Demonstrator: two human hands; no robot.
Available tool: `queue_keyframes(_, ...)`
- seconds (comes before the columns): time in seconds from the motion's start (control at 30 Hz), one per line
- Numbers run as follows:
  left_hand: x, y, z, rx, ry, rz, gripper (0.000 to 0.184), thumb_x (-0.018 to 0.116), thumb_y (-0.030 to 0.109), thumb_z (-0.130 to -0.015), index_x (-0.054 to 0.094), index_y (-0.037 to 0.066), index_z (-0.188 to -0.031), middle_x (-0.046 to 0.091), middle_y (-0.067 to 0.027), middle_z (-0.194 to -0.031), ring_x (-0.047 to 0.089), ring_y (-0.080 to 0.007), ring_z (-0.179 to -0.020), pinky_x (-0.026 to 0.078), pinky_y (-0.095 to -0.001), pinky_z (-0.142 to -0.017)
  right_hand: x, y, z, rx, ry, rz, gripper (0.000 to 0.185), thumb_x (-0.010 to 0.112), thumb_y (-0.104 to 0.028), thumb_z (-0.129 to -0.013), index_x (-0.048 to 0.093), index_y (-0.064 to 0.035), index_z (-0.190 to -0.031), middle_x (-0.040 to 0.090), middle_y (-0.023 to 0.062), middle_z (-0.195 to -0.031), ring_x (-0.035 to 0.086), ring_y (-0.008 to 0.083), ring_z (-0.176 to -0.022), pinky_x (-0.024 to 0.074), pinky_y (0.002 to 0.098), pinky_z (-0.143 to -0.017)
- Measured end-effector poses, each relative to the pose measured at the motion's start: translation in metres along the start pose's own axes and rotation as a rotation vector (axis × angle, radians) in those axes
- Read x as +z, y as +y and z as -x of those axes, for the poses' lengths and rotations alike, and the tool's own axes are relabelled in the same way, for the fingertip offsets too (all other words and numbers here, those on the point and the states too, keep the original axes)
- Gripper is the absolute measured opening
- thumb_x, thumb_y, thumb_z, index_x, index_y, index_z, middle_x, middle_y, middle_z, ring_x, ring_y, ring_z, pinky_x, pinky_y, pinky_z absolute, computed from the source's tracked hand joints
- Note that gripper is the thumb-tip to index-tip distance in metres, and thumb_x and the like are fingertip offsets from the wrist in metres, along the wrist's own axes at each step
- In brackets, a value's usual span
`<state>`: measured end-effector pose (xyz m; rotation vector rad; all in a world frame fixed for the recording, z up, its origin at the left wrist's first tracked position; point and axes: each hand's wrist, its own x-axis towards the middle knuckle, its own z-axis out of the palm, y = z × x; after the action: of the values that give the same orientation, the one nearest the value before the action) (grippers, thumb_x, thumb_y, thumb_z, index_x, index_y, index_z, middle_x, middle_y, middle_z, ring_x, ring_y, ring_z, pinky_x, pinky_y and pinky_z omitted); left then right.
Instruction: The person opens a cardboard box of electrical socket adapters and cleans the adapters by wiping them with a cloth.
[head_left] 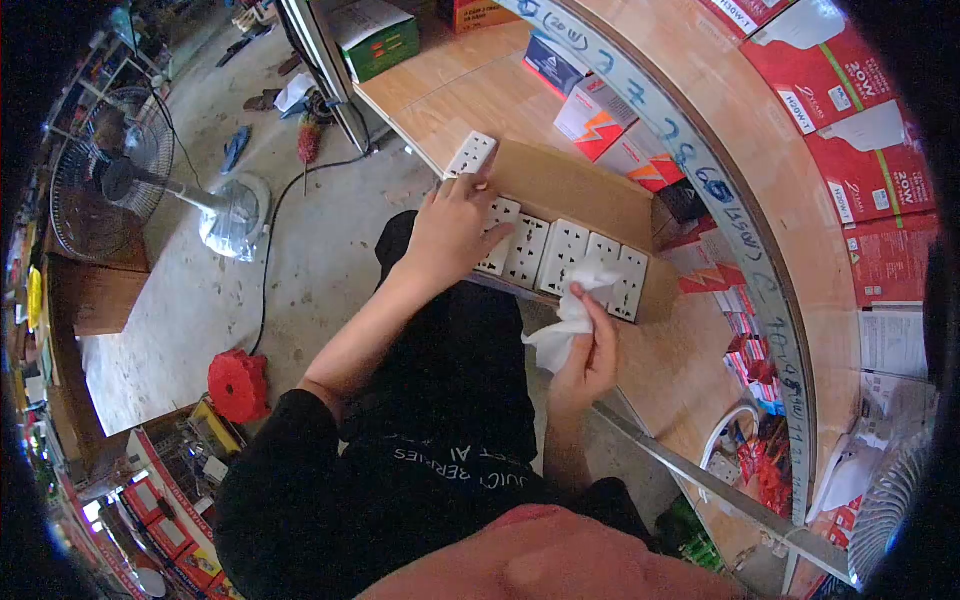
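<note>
White socket by the left end of the box, left hand gripping that socket's near end, more sockets lined up inside, right hand pinching a white cloth, wood table below.

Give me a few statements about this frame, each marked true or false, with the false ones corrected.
1. The right hand holds a crumpled white sheet. True.
2. The box is closed. False: it is open, with a row of sockets showing inside.
3. The left hand has its fingers at a socket set apart from the row. True.
4. The sockets are black. False: they are white, with dark holes.
5. The fan at the picture's left lies on its side. False: it stands upright on the floor.
</note>
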<state>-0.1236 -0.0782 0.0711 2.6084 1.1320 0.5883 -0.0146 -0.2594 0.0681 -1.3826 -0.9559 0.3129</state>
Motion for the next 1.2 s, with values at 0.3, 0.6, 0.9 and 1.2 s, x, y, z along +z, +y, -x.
queue_keyframes(0.3,0.029,0.031,0.027,0.07,0.086,-0.16,0.078,0.074,0.034,-0.069,0.043,-0.001,-0.132,0.037,-0.0216,-0.136,0.033,-0.0366,-0.128,0.024,-0.0502,-0.109,0.008,0.011,0.014,0.008,0.041,0.002,0.031,0.038,0.001,-0.091,0.054,0.0101,-0.115,0.06,0.0213,-0.117,0.057,0.0276,-0.111,0.0414,0.037,-0.098)
queue_keyframes(0.6,0.03,0.019,0.022,-0.086,0.123,0.226,0.072,0.075,0.021,-0.061,0.051,0.007,-0.128,0.05,-0.0137,-0.117,0.043,-0.0322,-0.116,0.032,-0.0428,-0.105,-0.001,0.007,0.009,0.026,0.038,0.048,0.032,0.037,0.004,-0.09,0.054,0.0097,-0.116,0.059,0.0197,-0.119,0.056,0.0267,-0.111,0.041,0.0365,-0.098)
queue_keyframes(0.9,0.03,0.008,0.019,-0.208,0.243,1.28,0.074,0.072,0.005,-0.065,0.045,0.004,-0.135,0.049,-0.0115,-0.128,0.05,-0.0218,-0.115,0.037,-0.035,-0.1,0.002,0.018,0.012,0.053,0.071,-0.115,0.033,0.037,0.003,-0.09,0.052,0.0088,-0.119,0.058,0.0194,-0.121,0.054,0.025,-0.114,0.0388,0.0356,-0.1)
queue_keyframes(1.2,0.001,0.037,0.041,-0.43,-0.111,2.092,0.059,0.038,0.025,-0.087,0.03,0.0,-0.14,0.051,-0.0146,-0.129,0.055,-0.026,-0.112,0.041,-0.0361,-0.099,0.026,-0.016,0.013,-0.039,-0.323,-0.014,0.037,0.041,0.0,-0.092,0.045,0.008,-0.128,0.052,0.019,-0.13,0.041,0.0313,-0.128,0.0286,0.0414,-0.108)
